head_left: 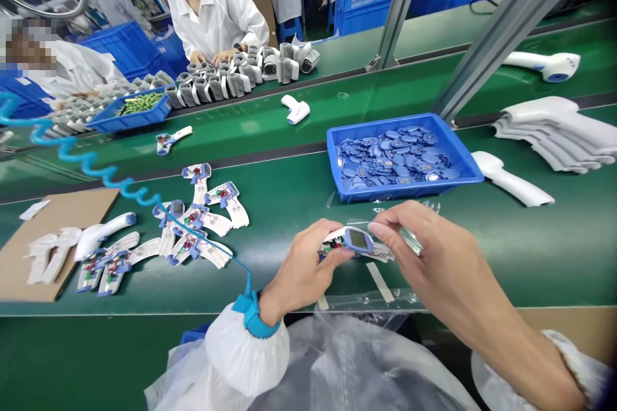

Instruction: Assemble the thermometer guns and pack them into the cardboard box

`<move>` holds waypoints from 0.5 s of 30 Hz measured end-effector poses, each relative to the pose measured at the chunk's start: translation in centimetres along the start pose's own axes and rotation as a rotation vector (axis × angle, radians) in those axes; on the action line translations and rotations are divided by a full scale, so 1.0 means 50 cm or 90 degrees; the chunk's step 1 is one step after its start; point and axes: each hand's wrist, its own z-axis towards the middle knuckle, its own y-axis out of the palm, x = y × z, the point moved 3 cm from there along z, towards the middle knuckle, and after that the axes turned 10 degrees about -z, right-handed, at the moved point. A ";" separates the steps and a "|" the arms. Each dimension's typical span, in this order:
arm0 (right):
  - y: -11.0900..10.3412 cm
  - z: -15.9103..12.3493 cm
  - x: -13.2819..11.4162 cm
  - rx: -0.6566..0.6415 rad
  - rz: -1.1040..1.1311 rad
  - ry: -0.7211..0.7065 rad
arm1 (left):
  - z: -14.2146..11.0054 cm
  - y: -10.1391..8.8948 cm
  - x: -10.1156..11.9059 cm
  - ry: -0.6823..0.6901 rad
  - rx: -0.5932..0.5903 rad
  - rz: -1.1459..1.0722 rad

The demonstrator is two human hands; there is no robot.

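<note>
My left hand (306,263) grips a partly open infrared thermometer (358,239), its blue-framed grey screen facing up and red and green parts showing at its side. To the right of the screen, my right hand (429,250) is closed, thumb and fingertips together. A piece of clear film (411,241) shows between its fingers; where its edges end I cannot make out. The thermometer's handle is partly hidden below the hands. Under them a pale strip (380,282) lies on clear plastic by the bench edge. A blue band with a coiled cord circles my left wrist.
A blue tray (405,189) of blue plastic parts stands ahead. Several open thermometer halves (197,225) lie left, beside a cardboard sheet (91,205). White shells (554,122) are stacked right. The coiled cord (110,173) crosses the left side. Co-workers (216,6) sit across the green line.
</note>
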 end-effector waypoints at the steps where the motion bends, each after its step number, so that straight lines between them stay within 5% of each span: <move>1: 0.001 -0.001 -0.001 -0.006 0.005 -0.002 | -0.003 0.002 -0.003 -0.003 0.001 -0.003; 10: 0.011 -0.014 -0.031 -0.005 -0.040 -0.027 | -0.021 0.005 -0.005 -0.030 0.001 -0.067; 15: -0.029 -0.015 -0.026 0.052 -0.078 0.030 | -0.028 -0.003 0.001 -0.034 0.041 0.010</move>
